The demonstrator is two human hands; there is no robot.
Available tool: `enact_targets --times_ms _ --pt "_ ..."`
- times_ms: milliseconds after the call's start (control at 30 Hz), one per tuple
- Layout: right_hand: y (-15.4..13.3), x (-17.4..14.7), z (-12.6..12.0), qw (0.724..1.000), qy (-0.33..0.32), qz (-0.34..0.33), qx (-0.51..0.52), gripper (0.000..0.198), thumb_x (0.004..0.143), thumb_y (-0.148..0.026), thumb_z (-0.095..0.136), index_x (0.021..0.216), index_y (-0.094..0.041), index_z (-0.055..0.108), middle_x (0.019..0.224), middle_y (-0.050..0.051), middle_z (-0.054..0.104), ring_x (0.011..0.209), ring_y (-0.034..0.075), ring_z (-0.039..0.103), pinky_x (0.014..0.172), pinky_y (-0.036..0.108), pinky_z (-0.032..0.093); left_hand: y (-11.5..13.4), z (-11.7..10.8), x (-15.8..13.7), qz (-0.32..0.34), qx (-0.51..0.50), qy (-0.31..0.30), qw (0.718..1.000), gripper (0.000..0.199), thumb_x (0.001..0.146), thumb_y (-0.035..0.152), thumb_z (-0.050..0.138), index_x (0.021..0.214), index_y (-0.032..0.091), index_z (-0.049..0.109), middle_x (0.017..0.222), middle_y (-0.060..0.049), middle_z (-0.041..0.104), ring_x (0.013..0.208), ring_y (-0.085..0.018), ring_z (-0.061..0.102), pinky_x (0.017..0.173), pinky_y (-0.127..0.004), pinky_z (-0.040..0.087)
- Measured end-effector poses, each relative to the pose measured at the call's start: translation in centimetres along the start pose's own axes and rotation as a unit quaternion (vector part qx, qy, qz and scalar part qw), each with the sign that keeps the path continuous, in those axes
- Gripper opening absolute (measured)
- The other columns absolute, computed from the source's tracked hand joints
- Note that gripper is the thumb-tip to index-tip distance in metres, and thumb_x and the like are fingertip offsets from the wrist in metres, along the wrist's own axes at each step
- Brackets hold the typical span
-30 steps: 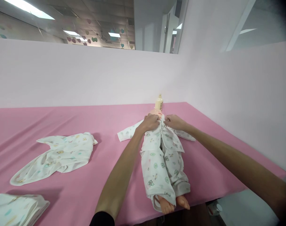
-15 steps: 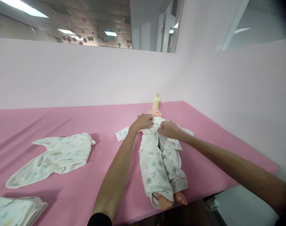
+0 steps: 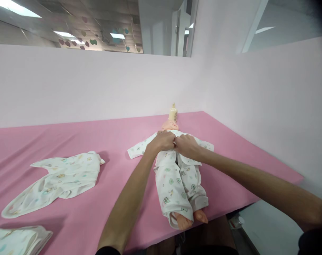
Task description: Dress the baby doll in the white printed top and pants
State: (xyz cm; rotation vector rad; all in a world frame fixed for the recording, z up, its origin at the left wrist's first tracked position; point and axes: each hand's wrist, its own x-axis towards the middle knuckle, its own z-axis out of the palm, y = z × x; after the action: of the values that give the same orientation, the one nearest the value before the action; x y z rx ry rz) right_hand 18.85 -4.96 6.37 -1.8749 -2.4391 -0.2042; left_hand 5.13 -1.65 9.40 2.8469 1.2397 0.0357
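On its back lies a baby doll (image 3: 170, 125), its head toward the wall and its bare feet near the front edge. It wears a white printed baby jacket (image 3: 165, 158) and matching trousers (image 3: 171, 187). My left hand (image 3: 164, 141) is closed on the jacket front at the upper chest. Beside it, knuckles nearly touching, my right hand (image 3: 187, 146) pinches the other front edge of the jacket. The fingertips and the cloth between them are mostly hidden. Below the hands, the jacket front hangs apart in a narrow gap.
A pink-covered table (image 3: 110, 134) carries everything. A cream pump bottle (image 3: 173, 113) stands behind the doll's head. To the left lie a spread white printed baby garment (image 3: 62, 177) and a folded printed cloth (image 3: 20, 241). White walls (image 3: 97, 85) border the back and right.
My two hands have come together at the middle of the chest, the right one moving left and up to meet the left. The view has shifted slightly.
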Motion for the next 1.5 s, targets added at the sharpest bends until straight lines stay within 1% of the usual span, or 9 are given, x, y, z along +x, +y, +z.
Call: enact_targets --times_ms 167,300,367,700,967,1200,1300,1400,1500 --pt "1.8 0.0 -0.8 0.990 -0.025 0.029 0.133 0.023 0.086 -0.028 0.054 0.066 -0.018 0.057 0.073 0.009 0.067 0.072 0.022 0.064 0.058 0.029 0.038 -0.3 0.2 -0.1 0.016 -0.034 0.012 0.999 0.015 0.081 0.020 0.053 0.083 0.019 0.068 0.088 -0.007 0.071 0.094 -0.024 0.064 0.081 -0.032 0.042" --pt "3.5 -0.2 -1.0 0.922 -0.087 0.058 0.372 0.024 0.083 -0.026 0.055 0.061 -0.019 0.052 0.068 0.006 0.067 0.066 0.017 0.065 0.057 0.026 0.048 -0.8 0.5 0.0 0.041 -0.077 0.013 0.996 0.019 0.084 0.024 0.052 0.091 0.021 0.070 0.096 -0.006 0.071 0.094 -0.023 0.063 0.079 -0.031 0.043" --pt "4.1 -0.4 -0.8 0.896 -0.093 0.060 0.430 0.018 0.080 -0.023 0.056 0.063 -0.018 0.054 0.071 0.006 0.069 0.068 0.017 0.067 0.059 0.024 0.052 -1.0 0.7 0.1 0.053 -0.088 0.019 0.995 0.019 0.083 0.024 0.052 0.089 0.020 0.069 0.095 -0.006 0.070 0.093 -0.023 0.062 0.077 -0.030 0.042" --pt "5.3 -0.3 0.4 0.917 -0.116 -0.011 0.381 0.015 0.077 -0.018 0.053 0.062 -0.019 0.055 0.071 0.003 0.070 0.068 0.016 0.067 0.057 0.023 0.049 -1.7 1.5 0.4 0.088 -0.169 0.032 0.981 0.014 0.079 0.024 0.052 0.069 0.019 0.061 0.077 -0.004 0.063 0.077 -0.020 0.057 0.067 -0.030 0.038" --pt "4.4 -0.5 1.6 0.915 -0.071 0.052 0.393 0.016 0.081 -0.028 0.057 0.069 -0.020 0.053 0.068 0.002 0.067 0.062 0.014 0.062 0.053 0.023 0.045 -1.9 0.9 -0.1 0.087 -0.237 0.026 0.967 0.018 0.081 0.030 0.053 0.079 0.018 0.066 0.082 -0.004 0.064 0.076 -0.018 0.058 0.065 -0.028 0.041" --pt "6.1 -0.7 -0.7 0.931 0.010 0.097 0.352 0.014 0.076 -0.024 0.056 0.064 -0.018 0.054 0.065 0.001 0.063 0.059 0.013 0.055 0.051 0.023 0.037 -4.5 -0.7 -1.6 -0.017 -0.217 0.033 0.975 0.023 0.083 0.035 0.055 0.090 0.018 0.069 0.105 -0.004 0.069 0.094 -0.020 0.061 0.077 -0.028 0.046" --pt "9.2 -0.6 -0.9 0.921 0.051 0.152 0.354 0.014 0.076 -0.025 0.057 0.064 -0.018 0.054 0.066 0.001 0.061 0.060 0.012 0.053 0.051 0.023 0.035 -6.9 -0.9 -2.5 -0.089 -0.212 0.051 0.972 0.022 0.082 0.036 0.057 0.090 0.019 0.069 0.114 -0.004 0.068 0.104 -0.022 0.061 0.082 -0.029 0.046" --pt "13.3 -0.3 0.1 0.907 0.081 0.213 0.355 0.020 0.077 -0.026 0.059 0.060 -0.019 0.049 0.062 0.001 0.054 0.059 0.011 0.048 0.051 0.024 0.033 -9.9 0.0 -3.2 -0.194 -0.209 0.060 0.957 0.021 0.078 0.039 0.060 0.086 0.020 0.067 0.112 -0.005 0.070 0.099 -0.024 0.063 0.074 -0.030 0.046" --pt "17.5 -0.1 2.1 0.891 0.093 0.283 0.341 0.026 0.077 -0.027 0.059 0.058 -0.020 0.043 0.057 -0.001 0.047 0.054 0.010 0.041 0.049 0.026 0.030 -12.6 1.6 -3.4 -0.251 -0.196 0.064 0.946 0.021 0.076 0.038 0.060 0.084 0.020 0.065 0.106 -0.007 0.071 0.094 -0.025 0.065 0.070 -0.031 0.045"
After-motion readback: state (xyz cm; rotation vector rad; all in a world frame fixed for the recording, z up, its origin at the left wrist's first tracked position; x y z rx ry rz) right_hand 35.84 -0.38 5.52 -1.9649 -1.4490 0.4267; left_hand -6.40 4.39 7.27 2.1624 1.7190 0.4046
